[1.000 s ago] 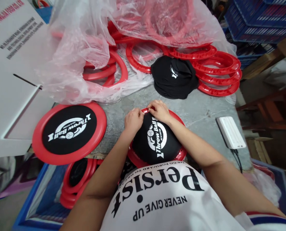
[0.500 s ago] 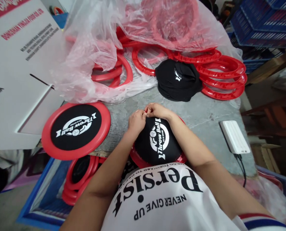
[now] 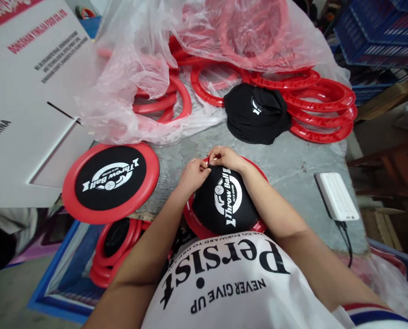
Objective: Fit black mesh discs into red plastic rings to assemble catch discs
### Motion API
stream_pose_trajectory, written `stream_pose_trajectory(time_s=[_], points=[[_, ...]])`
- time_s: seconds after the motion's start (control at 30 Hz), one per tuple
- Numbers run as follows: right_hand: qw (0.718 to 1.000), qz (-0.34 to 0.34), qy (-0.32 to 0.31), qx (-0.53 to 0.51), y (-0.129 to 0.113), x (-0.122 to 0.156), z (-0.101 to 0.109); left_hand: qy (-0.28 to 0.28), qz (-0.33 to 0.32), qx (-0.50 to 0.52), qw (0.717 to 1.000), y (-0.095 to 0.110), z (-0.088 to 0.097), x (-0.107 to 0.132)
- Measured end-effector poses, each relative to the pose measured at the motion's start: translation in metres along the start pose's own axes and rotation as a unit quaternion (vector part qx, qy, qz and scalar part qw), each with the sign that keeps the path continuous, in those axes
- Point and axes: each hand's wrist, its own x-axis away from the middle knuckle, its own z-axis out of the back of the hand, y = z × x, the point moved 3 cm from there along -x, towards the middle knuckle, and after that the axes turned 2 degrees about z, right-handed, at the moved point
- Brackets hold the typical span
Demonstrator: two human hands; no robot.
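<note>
Left hand (image 3: pixel 195 173) and right hand (image 3: pixel 226 159) met at the far rim of a red ring (image 3: pixel 192 221), thumbs and fingers nearly closed, pinching the edge of its black cover (image 3: pixel 204 202). That piece lay at the tabletop's (image 3: pixel 303 173) near edge, against a white shirt (image 3: pixel 252 306). Another disc (image 3: pixel 111 180) sat at the near left corner, a white power bank (image 3: pixel 337 196) by the right edge; black cloths (image 3: pixel 259 123) and stacked rings (image 3: pixel 322 136) filled the far right
</note>
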Motion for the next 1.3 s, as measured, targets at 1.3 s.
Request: stream_pose_trajectory(time_s=[1.3], points=[[0.988, -0.082, 0.035, 0.127, -0.012, 0.004, -0.001, 0.024, -0.002, -0.08, 0.997, 0.007, 0.007, -0.015]])
